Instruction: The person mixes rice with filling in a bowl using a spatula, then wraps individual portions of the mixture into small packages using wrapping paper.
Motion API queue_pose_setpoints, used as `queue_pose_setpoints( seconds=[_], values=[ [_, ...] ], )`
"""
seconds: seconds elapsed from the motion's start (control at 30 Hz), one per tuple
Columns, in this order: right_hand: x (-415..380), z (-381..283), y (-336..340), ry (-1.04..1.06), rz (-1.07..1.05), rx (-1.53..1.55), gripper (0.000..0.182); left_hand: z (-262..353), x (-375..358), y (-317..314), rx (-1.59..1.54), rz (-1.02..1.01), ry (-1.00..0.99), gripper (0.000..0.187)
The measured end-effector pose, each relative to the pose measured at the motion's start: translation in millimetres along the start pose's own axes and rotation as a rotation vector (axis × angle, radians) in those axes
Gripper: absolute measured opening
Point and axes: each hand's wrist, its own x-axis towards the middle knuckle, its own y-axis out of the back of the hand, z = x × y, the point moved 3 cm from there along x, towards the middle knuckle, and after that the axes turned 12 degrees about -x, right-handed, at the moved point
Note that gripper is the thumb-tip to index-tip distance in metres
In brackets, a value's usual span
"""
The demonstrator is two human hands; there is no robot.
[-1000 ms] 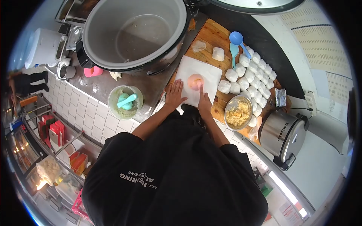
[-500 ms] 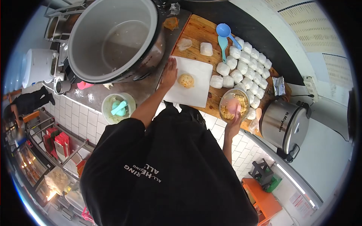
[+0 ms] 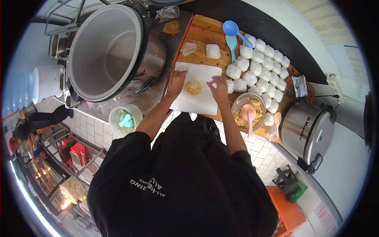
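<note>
A sheet of white wrapping paper lies on the wooden board with a round mound of yellowish rice at its middle. My left hand is at the sheet's left edge, fingers curled in on the paper. At the opposite edge, the bent fingers of my right hand pinch the paper. To the right stands a metal bowl of the same rice, with a pink ladle resting in it. Rows of white wrapped parcels sit beyond the bowl, and one single parcel is above the sheet.
A large open rice cooker pot stands at left, a lidded Miyako cooker at right. Blue and teal spoons lie by the parcels. A white tub holds a teal utensil. A person is at far left.
My right hand has let go of the pink ladle, leaving it in the bowl, and moved left to the paper's right edge. My left hand's flat fingers have curled. The camera view shifted.
</note>
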Motion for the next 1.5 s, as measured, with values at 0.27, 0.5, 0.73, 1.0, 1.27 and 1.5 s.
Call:
queue_pose_setpoints(
  seconds=[0.27,0.5,0.73,1.0,1.27,1.5],
  values=[
    [59,-5,-72,0.200,-0.213,-0.104,0.034,15,-11,12,0.032,-0.010,-0.044,0.015],
    [58,-28,-48,0.328,0.011,-0.015,0.018,15,-15,15,0.053,-0.007,-0.109,0.016],
    [65,-21,-54,0.499,-0.309,0.001,0.021,48,12,44,0.091,0.038,-0.099,0.032],
    [67,37,-48,0.211,-0.705,-0.335,0.035,-33,41,29,-0.110,-0.634,0.358,0.047],
    [-4,55,-57,-0.180,-0.337,0.245,0.050,-27,-44,6,-0.598,-0.172,0.779,0.047],
    [-57,62,-63,-0.247,-0.789,-0.222,0.061,-18,-103,12,-0.664,-0.430,0.926,0.052]
  ],
)
